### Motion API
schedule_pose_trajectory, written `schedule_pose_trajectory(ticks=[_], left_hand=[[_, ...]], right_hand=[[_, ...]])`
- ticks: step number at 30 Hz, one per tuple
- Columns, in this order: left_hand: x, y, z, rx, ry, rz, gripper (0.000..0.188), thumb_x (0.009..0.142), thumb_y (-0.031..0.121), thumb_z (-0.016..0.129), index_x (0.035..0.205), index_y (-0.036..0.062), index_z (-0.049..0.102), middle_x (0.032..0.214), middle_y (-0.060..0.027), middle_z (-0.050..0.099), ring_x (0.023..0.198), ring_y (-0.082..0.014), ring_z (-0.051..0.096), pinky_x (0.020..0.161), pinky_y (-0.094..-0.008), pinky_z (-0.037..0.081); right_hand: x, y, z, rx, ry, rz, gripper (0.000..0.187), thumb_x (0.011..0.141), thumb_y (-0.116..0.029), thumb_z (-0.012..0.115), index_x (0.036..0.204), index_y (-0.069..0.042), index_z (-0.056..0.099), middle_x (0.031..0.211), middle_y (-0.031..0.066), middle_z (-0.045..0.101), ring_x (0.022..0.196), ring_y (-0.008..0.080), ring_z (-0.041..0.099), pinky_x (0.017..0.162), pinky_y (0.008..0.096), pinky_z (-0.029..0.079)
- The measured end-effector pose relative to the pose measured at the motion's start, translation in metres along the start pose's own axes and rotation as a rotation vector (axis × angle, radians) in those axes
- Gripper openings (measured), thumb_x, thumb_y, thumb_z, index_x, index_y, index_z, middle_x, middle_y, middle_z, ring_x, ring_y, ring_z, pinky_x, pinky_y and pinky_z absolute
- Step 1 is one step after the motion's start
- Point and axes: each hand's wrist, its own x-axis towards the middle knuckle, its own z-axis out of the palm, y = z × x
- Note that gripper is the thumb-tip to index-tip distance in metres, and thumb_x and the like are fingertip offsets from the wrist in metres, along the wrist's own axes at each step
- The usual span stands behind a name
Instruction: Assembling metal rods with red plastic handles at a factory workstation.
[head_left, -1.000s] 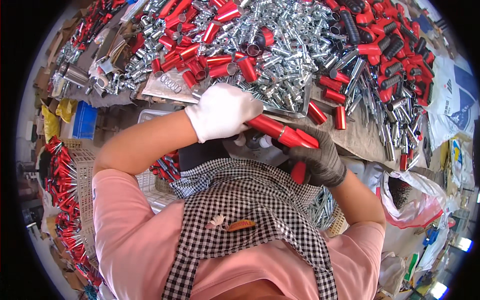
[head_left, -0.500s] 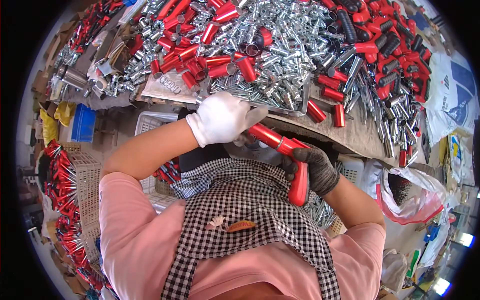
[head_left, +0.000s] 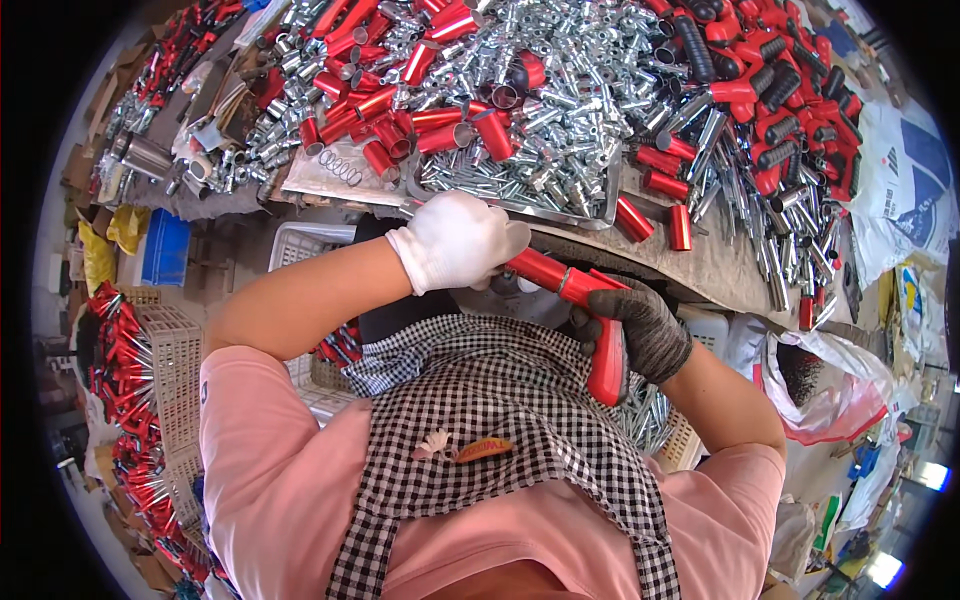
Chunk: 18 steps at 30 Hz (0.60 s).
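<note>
The right hand, in a dark grey knitted glove with a ribbed weave, is wrapped around a glossy red pistol-shaped tool, its fingers closed where the smooth cylindrical barrel meets the slanting, rounded handle. The tool is held in front of the person's waist, below the front edge of the tabletop, with its barrel angled up to the left and a thin ring banding it partway along. The left hand, in a soft white fabric glove, is curled at the barrel's far end; whether its fingers grip anything there I cannot tell. Just beyond it, a shallow metal tray with a shiny raised rim carries a heap of small silvery metal fittings. Smooth metallic-red tubes lie scattered around it, and a wiry coil spring rests on a pale flat piece to the left. At the right, red parts with black ribbed grips are piled beside slim chromed rods. A black-and-white checked cloth apron covers the person's front.
</note>
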Motion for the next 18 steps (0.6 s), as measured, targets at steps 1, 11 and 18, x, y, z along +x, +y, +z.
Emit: schedule_pose_trajectory(ticks=[1, 11, 18], left_hand=[[0.001, 0.001, 0.001, 0.021, 0.013, -0.032, 0.024, 0.07, 0.026, 0.074, 0.079, 0.008, 0.062, 0.065, -0.0105, 0.063, 0.062, -0.0305, 0.067, 0.054, -0.043, 0.053], [0.002, 0.009, 0.005, -0.239, 0.072, -0.126, 0.017, 0.079, 0.025, 0.064, 0.075, 0.0081, 0.061, 0.066, -0.0132, 0.063, 0.065, -0.035, 0.066, 0.06, -0.0466, 0.053], [0.001, 0.024, -0.016, -0.481, -0.286, -0.113, 0.02, 0.079, 0.026, 0.068, 0.083, 0.0072, 0.062, 0.068, -0.0162, 0.063, 0.067, -0.0386, 0.064, 0.062, -0.0457, 0.051]], right_hand=[[-0.001, -0.002, 0.0, -0.014, -0.017, -0.011, 0.038, 0.084, -0.018, 0.068, 0.116, 0.0, 0.058, 0.083, 0.0069, 0.062, 0.065, 0.0143, 0.06, 0.06, 0.0289, 0.053], [0.002, -0.005, -0.012, -0.725, -0.078, -0.566, 0.05, 0.076, -0.005, 0.068, 0.125, -0.003, 0.061, 0.096, 0.0085, 0.068, 0.076, 0.0189, 0.067, 0.072, 0.0342, 0.056], [-0.013, -0.035, -0.004, -1.866, -0.089, -1.147, 0.055, 0.065, -0.016, 0.076, 0.118, -0.006, 0.066, 0.09, 0.0107, 0.068, 0.074, 0.0261, 0.067, 0.062, 0.0386, 0.053]])
